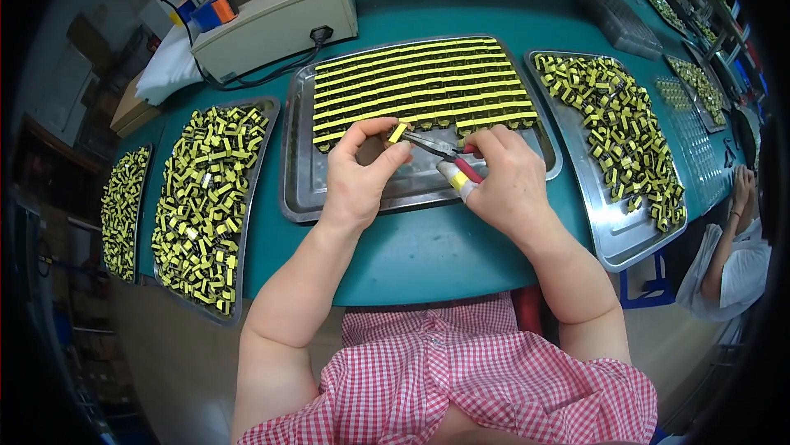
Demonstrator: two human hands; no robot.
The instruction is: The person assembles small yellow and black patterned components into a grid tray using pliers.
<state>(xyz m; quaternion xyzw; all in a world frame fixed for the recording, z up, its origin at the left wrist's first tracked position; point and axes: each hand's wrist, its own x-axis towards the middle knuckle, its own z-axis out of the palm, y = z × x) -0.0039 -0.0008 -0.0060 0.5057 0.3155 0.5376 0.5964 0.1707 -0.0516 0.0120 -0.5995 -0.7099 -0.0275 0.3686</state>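
I'm apparently tooling a small yellow-and-black block.
Left hand pinches it; right hand grips red-handled metal pliers; steadiness should matter next.

No legible lettering anywhere.

I see both arms bare, elbows bent. Left forearm slants up and inward; right forearm does the same from its side. Left hand: thumb side up, thumb and forefinger pinched toward each other, other fingers mostly hidden. Right hand: back up, fingers curled in a grip. Hands near each other, not touching.
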